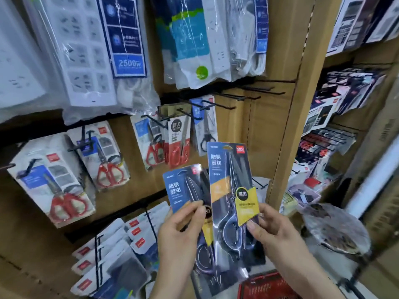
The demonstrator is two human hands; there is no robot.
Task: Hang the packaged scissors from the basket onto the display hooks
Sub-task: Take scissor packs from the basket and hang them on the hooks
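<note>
Close up to a cardboard-backed display wall. One packaged pair per hand, both upright in front of the wall, neither on a hook. In the left hand: left scissors pack, blue card with a yellow band, pinched low down, thumb across the front, fingers curled behind. In the right hand: right scissors pack, same blue-and-yellow design, thumb pressed on the yellow label, fingers wrapped behind the pack. Right pack held higher, its left edge overlapping the left pack and in front of it. Up and to the right of both packs: bare black display hooks jutting from the wall. Further left, hooks already loaded: red-handled scissors packs in several rows, one black-handled pack just above the right pack's top edge. Above those, bagged power strips. Lower left, another row of carded packs, contents too blurred to tell. Red basket at the bottom edge, just below the right hand, only its rim showing. Far right, shelves of boxed goods.
</note>
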